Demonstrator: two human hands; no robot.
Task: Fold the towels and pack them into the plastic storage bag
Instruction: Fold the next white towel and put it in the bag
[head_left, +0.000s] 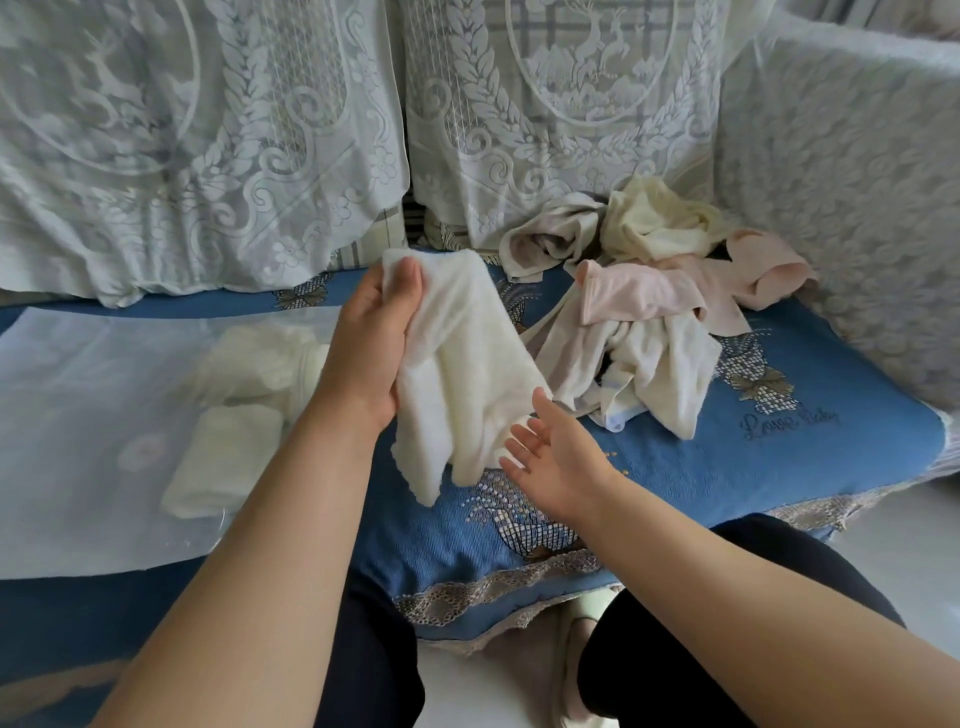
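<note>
My left hand (376, 338) grips the top of a folded white towel (462, 374), which hangs down over the blue sofa seat. Just beside the towel's lower edge, my right hand (550, 457) is held palm up with spread fingers and holds nothing. A clear plastic storage bag (93, 415) lies flat on the seat at the left, with folded white towels (234, 415) showing through it. A loose pile of unfolded white, cream and pink towels (649, 312) lies on the seat at the right.
The blue embroidered seat cover (779, 457) has a lace front edge. Lace-covered back cushions (208, 130) stand behind it and a covered armrest (857, 182) rises at the right. My dark-trousered knees are below, over a pale floor.
</note>
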